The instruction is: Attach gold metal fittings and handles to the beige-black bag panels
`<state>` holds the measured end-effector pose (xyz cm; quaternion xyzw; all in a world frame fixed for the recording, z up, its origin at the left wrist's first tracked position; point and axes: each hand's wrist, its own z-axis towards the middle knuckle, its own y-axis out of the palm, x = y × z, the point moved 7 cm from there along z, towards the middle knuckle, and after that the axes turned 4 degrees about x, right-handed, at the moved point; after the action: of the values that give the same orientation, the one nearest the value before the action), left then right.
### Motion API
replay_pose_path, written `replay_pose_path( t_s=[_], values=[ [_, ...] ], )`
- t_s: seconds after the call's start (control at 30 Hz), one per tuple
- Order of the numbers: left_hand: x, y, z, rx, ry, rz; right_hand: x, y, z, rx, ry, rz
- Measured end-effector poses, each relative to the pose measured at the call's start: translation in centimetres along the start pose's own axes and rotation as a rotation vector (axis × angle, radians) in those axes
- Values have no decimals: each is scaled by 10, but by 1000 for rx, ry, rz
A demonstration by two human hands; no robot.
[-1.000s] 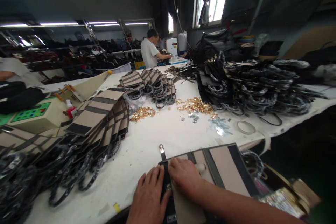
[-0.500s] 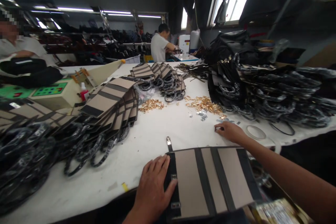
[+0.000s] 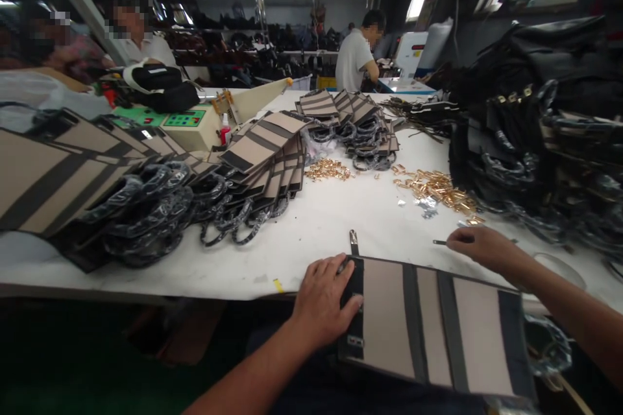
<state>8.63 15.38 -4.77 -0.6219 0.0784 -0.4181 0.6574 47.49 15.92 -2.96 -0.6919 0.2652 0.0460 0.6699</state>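
Note:
A beige bag panel with dark stripes lies at the near table edge. My left hand holds its left end, thumb pressed on the dark border and fingers along the edge. Near that thumb, small metal fittings sit on the border. A short dark tab with a shiny metal end sticks out past the panel's top left corner. Above the panel's right part, my right hand pinches a small, thin dark strip, its end poking out leftward from the fingertips.
Gold metal fittings lie in a right heap and a left heap. Striped bag pieces with plastic-wrapped handles are stacked left; black bags crowd the right. A cream machine stands behind. Other people work farther back.
The view has swung left, so things appear farther right. In my right hand, a thin strip now shows clearly at the fingertips. My left hand stays on the panel's left end.

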Motion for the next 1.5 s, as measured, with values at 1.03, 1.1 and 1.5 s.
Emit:
replay_pose_path(
  t_s=[1.03,1.1,1.5],
  values=[
    [-5,-5,9,170,-104,-86,-176,108,-47,-300,40,251],
    [-5,-6,10,162,-107,-85,-177,108,-46,-285,26,239],
    [-12,-1,32,132,-149,-87,-177,113,-59,-68,-181,248]
  ],
)
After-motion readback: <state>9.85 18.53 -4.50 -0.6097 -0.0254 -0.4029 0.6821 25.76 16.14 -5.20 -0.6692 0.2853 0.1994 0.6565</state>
